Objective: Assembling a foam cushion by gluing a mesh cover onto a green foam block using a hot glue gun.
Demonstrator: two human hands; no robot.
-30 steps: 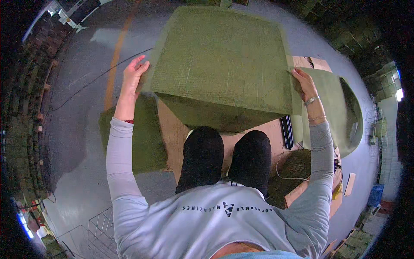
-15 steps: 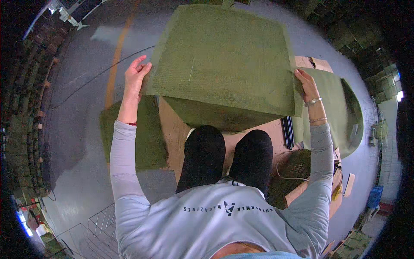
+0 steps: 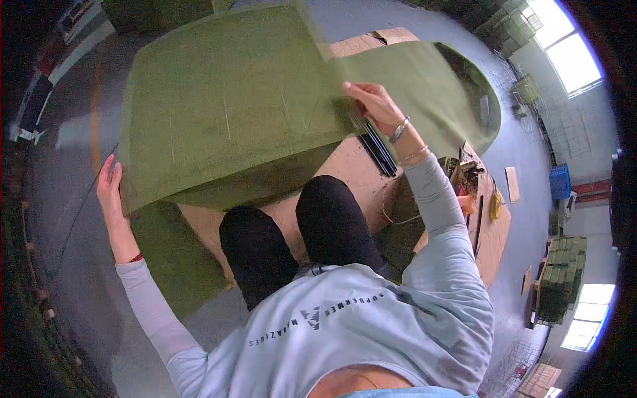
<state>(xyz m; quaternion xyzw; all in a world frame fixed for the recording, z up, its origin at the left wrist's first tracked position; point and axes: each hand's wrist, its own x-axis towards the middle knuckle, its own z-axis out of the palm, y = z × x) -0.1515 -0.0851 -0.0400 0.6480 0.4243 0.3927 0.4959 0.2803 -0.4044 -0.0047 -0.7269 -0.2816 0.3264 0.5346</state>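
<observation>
A large olive-green mesh sheet lies spread in front of my knees, its near side dropping in a darker vertical face. My left hand is upright at the sheet's left edge, close to its near corner, with fingers and thumb apart. At the opposite edge, my right hand has its fingers curled together on the sheet's border. That border is smeared by motion, so the exact grip is partly hidden. Just below the right hand are several thin black strips on the brown cardboard.
Farther right lies a curved green mesh piece. Tools, including a yellow-handled one, rest on a board to my right. Another green piece is by my left knee. A blue crate stands on the floor at far right.
My view has turned to the right, so the sheet now appears farther left and tilted. The right hand has come inward over the sheet's edge with its fingers curled. The left hand stays by the left edge.
</observation>
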